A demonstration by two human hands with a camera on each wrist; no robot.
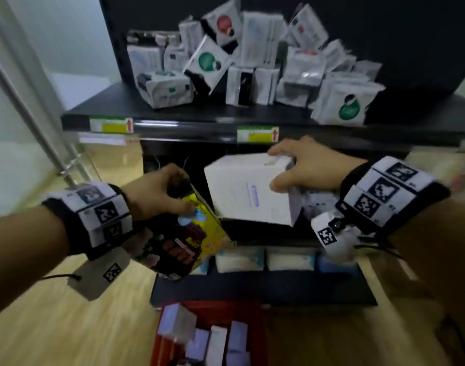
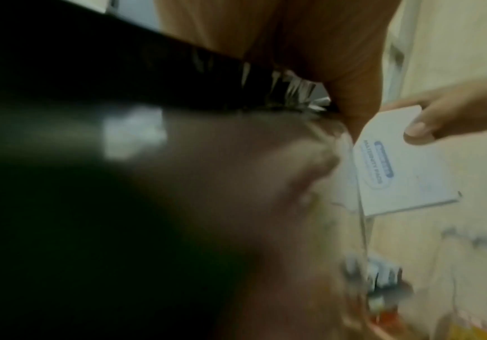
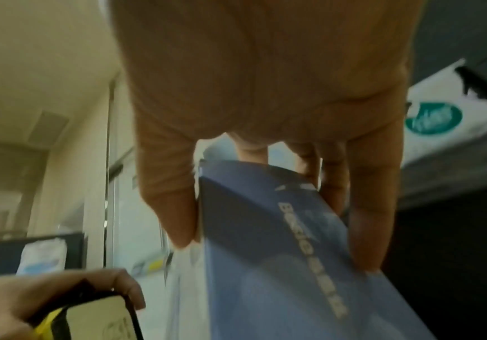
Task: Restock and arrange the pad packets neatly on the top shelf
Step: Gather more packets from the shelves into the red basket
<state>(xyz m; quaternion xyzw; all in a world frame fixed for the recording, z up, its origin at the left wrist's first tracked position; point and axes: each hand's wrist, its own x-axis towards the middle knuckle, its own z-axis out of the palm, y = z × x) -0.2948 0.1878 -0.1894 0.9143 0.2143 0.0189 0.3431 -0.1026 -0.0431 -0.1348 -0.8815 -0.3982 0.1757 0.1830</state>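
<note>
My right hand grips a white maternity-pad box by its right end, thumb on the front and fingers over the top, just below the top shelf edge. In the right wrist view the box shows a blue side between thumb and fingers. My left hand holds a yellow and black packet by its top, left of the box. The left wrist view shows that packet's dark side up close, with the box beyond. Several white pad packets lie jumbled on the top shelf.
A red basket with several boxes stands on the wooden floor below. White packets line a lower shelf. A metal rail and a glass panel run along the left. The left part of the top shelf is bare.
</note>
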